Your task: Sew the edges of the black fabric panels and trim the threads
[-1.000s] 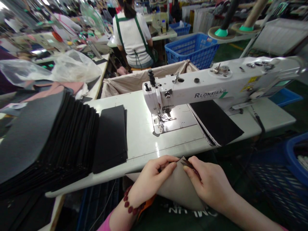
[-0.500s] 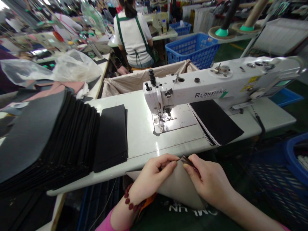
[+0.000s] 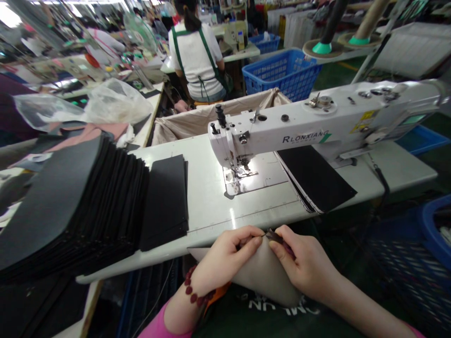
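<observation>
Low in front of the table edge, a beige-grey panel hangs bent over my lap. My left hand, with a dark red bead bracelet at the wrist, pinches the panel's top edge between thumb and fingers. Right beside it, my right hand is closed round a small dark pointed tool, held at the same edge. Fingers cover most of that tool, so its exact kind does not show. Beyond both hands stands a white sewing machine, its needle area over a shiny metal plate.
Left on the table rises a tall stack of black panels, beside a lower pile. More black panels lie under the machine arm. A blue basket stands at right, another behind. A co-worker sits ahead, facing away.
The view has shifted slightly, so the left stacks appear a little further right. Both hands stay at the panel's edge; the dark tool's tip has turned slightly.
</observation>
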Demonstrator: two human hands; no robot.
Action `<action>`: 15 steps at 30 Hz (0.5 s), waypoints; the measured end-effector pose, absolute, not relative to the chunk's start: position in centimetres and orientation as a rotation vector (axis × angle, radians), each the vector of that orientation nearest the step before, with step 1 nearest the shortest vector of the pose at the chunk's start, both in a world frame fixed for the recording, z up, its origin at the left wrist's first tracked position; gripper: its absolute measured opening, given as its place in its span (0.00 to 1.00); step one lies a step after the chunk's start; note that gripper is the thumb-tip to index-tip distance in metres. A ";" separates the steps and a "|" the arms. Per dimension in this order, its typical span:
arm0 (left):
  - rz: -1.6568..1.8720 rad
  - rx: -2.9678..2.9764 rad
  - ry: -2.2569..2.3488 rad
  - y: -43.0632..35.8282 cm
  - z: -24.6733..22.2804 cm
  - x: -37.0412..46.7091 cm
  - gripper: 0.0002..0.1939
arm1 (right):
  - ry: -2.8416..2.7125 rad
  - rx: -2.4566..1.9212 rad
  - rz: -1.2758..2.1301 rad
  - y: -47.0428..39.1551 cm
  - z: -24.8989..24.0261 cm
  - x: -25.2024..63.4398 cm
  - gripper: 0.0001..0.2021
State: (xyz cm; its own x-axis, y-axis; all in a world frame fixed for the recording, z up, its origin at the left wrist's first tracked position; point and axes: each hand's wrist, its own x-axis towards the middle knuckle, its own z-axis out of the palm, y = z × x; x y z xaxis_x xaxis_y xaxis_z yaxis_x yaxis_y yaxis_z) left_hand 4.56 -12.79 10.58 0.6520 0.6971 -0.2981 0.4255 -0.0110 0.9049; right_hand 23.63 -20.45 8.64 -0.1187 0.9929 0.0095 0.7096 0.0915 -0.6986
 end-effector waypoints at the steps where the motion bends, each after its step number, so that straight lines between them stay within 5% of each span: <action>1: 0.270 1.650 0.932 -12.8 10.7 4.7 0.15 | -1.914 -1.672 0.724 -20.5 8.7 23.7 0.09; 15: 0.299 1.562 0.949 -13.2 11.1 5.3 0.14 | -1.930 -1.765 0.602 -21.1 8.9 24.9 0.11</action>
